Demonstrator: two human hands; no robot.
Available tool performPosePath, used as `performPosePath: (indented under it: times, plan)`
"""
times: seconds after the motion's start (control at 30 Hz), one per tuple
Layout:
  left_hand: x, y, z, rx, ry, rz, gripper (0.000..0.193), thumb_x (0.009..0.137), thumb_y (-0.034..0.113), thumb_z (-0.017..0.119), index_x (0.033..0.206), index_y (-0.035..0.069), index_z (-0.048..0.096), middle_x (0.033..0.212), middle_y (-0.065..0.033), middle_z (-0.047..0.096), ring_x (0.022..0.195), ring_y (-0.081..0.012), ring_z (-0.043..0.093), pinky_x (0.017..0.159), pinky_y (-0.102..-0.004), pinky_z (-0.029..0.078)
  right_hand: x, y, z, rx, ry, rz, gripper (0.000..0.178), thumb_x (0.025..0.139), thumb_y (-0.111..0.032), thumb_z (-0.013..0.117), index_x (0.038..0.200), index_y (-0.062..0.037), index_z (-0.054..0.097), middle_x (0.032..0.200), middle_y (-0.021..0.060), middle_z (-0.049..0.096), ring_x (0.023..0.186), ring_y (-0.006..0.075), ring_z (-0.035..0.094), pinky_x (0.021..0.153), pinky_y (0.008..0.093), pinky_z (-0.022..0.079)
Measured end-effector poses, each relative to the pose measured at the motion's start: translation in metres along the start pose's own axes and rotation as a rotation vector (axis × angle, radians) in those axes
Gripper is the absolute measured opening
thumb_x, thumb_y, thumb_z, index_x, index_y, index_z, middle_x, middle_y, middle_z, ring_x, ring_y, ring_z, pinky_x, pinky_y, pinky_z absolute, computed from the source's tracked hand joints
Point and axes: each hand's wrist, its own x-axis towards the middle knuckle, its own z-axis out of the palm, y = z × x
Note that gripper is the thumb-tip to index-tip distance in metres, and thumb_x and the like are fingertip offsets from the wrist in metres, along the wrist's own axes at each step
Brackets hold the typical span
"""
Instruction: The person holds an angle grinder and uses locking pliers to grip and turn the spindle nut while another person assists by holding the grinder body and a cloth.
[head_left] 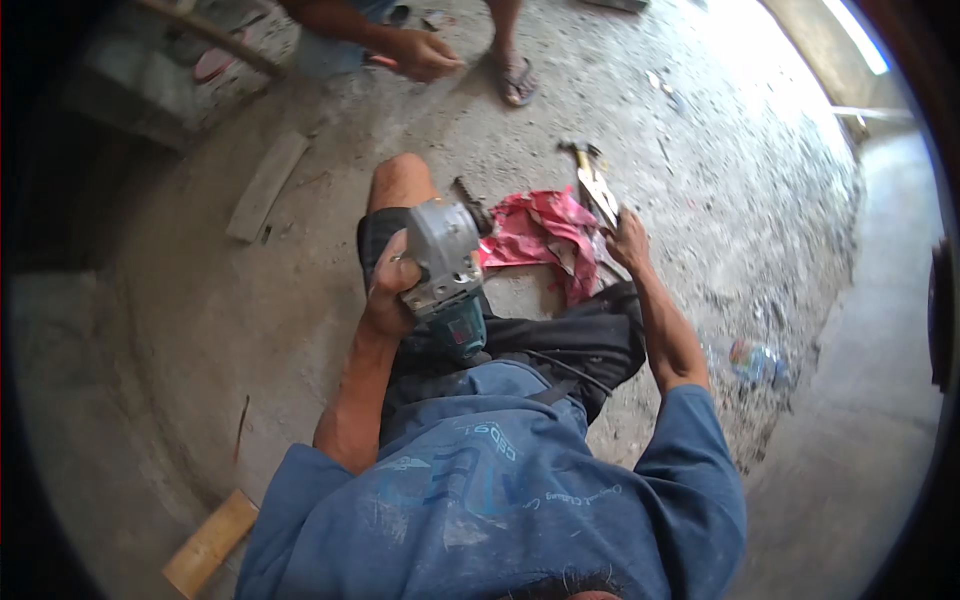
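Note:
My left hand (392, 285) is closed around a power tool (445, 250) with a scuffed grey metal housing and a teal body, held upright over my lap. Its teal end points toward my shirt. A dark toothed or coiled piece (472, 205) shows just past its far right side. My right hand (628, 242) reaches down to the floor on the right, its fingers curled beside a flat light-coloured tool (597, 193); what they grip is partly hidden. Crumpled pink-red sheeting (540, 230) lies between the hands. A hammer (580, 152) with a yellowish handle lies just beyond the light-coloured tool.
Another person's hand (425, 55) holds something reddish at the top, near a sandalled foot (518, 82). A grey plank (268, 188) lies left, a wooden piece (212, 543) lower left. A clear plastic bottle (757, 362) rests at right on the gritty concrete floor (720, 200).

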Motion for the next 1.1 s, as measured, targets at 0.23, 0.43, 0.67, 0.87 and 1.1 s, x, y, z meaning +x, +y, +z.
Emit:
performPosePath:
  times: [0.23,0.43,0.67,0.87,1.1]
  plan:
    - [-0.015,0.004,-0.009,0.002,0.025,-0.022,0.083,0.076,0.065,0.067,0.123,-0.002,0.058,0.102,-0.0226,0.066,0.089,-0.0331,0.065,0.081,-0.0418,0.052,-0.008,0.014,0.034,-0.005,-0.016,0.086,0.083,0.081,-0.027,0.078,0.148,-0.0022,0.035,0.132,0.0228,0.055,0.119,0.0427,0.058,0.094,0.0498,0.049]
    - [-0.008,0.006,-0.006,-0.013,0.002,-0.012,0.087,0.078,0.071,0.062,0.128,0.000,0.055,0.102,-0.0212,0.065,0.093,-0.0326,0.065,0.080,-0.0422,0.053,0.000,0.012,0.043,-0.058,0.034,0.060,0.077,0.081,-0.026,0.072,0.145,0.0009,0.038,0.119,0.0260,0.056,0.108,0.0426,0.058,0.095,0.0475,0.048]
    - [-0.003,0.000,-0.011,-0.059,-0.026,-0.015,0.084,0.079,0.070,0.060,0.130,0.002,0.054,0.102,-0.0210,0.065,0.094,-0.0321,0.065,0.081,-0.0415,0.054,0.010,-0.053,0.027,-0.166,-0.343,0.090,0.049,0.090,-0.034,0.064,0.121,0.0039,0.059,0.111,0.0277,0.066,0.099,0.0432,0.065,0.093,0.0489,0.051]
    - [-0.008,0.004,-0.005,-0.004,0.079,0.000,0.081,0.080,0.066,0.061,0.128,0.002,0.054,0.101,-0.0203,0.066,0.087,-0.0317,0.067,0.079,-0.0411,0.055,-0.001,-0.118,-0.019,0.404,-0.318,-0.053,0.042,0.093,-0.031,0.063,0.123,-0.0015,0.067,0.103,0.0200,0.073,0.101,0.0334,0.070,0.087,0.0418,0.055]
    - [0.005,0.005,0.001,-0.014,0.003,0.010,0.067,0.086,0.059,0.063,0.117,0.000,0.060,0.098,-0.0054,0.066,0.081,-0.0118,0.062,0.069,-0.0273,0.048,-0.037,-0.212,-0.150,1.157,-0.207,-0.079,0.058,0.095,-0.044,0.060,0.130,0.0021,0.061,0.118,0.0136,0.067,0.111,0.0245,0.064,0.099,0.0369,0.046]
